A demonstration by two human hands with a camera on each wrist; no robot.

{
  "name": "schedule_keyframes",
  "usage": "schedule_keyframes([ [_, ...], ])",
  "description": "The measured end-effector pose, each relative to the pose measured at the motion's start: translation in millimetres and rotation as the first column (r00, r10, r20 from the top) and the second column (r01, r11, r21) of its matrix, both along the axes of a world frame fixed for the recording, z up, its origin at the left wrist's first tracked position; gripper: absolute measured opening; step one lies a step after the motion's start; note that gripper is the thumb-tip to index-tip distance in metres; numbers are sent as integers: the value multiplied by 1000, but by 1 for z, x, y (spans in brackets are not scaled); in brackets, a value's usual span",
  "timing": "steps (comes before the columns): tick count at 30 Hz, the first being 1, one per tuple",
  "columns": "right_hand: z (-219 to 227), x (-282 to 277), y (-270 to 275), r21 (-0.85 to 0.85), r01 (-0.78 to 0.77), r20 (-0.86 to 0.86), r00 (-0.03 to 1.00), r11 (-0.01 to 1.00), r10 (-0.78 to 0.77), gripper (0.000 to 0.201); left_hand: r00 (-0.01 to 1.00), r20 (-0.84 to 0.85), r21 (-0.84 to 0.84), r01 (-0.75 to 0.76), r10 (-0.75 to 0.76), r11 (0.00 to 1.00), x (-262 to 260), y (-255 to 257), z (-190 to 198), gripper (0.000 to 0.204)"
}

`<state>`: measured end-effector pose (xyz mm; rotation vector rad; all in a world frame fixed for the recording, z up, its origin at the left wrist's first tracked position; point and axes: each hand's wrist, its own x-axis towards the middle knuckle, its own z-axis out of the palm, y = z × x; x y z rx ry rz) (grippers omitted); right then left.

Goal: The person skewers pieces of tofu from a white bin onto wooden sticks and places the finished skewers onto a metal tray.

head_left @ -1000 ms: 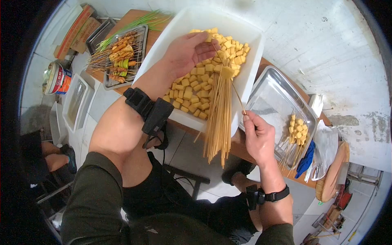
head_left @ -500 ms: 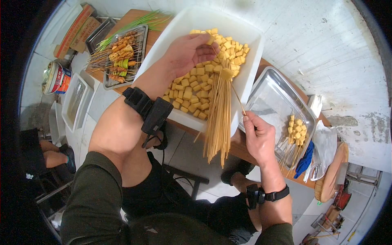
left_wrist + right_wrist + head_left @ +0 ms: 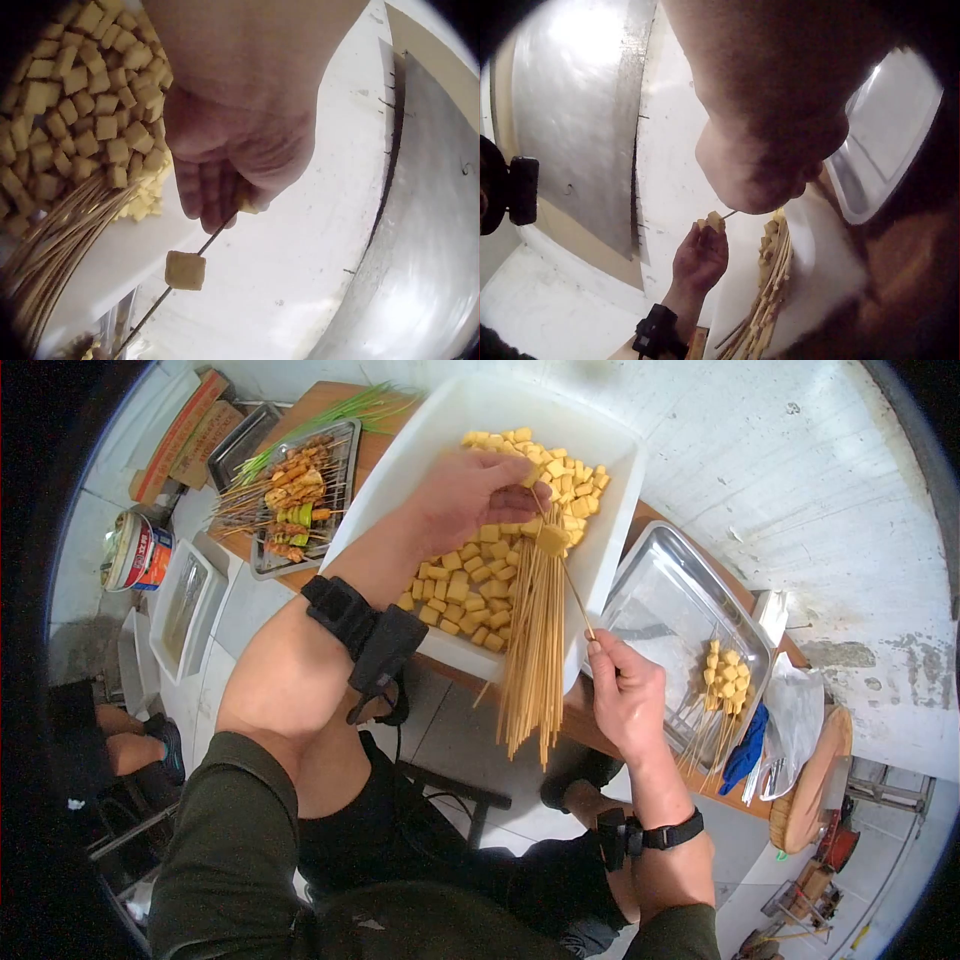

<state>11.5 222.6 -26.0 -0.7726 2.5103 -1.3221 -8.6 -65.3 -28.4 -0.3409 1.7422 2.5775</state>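
My left hand [image 3: 465,500] pinches a yellow cube [image 3: 531,476] at the upper end of a thin skewer [image 3: 577,595], above the heap of cubes [image 3: 470,585]. Another cube [image 3: 185,270] sits farther down that skewer, away from the left fingers. With thumb and forefinger, my right hand [image 3: 630,690] grips the skewer's lower end. In the right wrist view the back of the right hand [image 3: 761,169] hides its fingertips. A bundle of bare skewers [image 3: 535,650] lies over the near rim of the white tub [image 3: 400,470].
On the right, a metal tray [image 3: 650,585] holds several loaded skewers [image 3: 727,680], beside a blue cloth [image 3: 745,748] and a clear plastic bag [image 3: 797,710]. Another tray of assorted skewers [image 3: 300,490] stands at the left, near green stalks [image 3: 350,412]. A wall rises behind the tub.
My left hand has shifted slightly right and down with the cube at the skewer's upper end. The right hand, still gripping the skewer, has moved slightly left.
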Motion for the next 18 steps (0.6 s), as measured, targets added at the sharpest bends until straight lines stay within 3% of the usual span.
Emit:
schedule_keyframes([
  [10, -1, 3, -5, -49, 39, 106, 994, 998, -33, 18, 998, 31, -33, -54, 55, 998, 4, 14, 13, 27],
  [16, 4, 0, -11, -58, 34, 135, 991, 998, -26, 19, 999, 43, -58, 30, -27, 998, 4, 23, 4, 30],
  [18, 4, 0, -12, -67, 40, 135, 990, 997, -31, 19, 999, 38, 7, 3, -3, 1000, 2, 24, 1, 31],
])
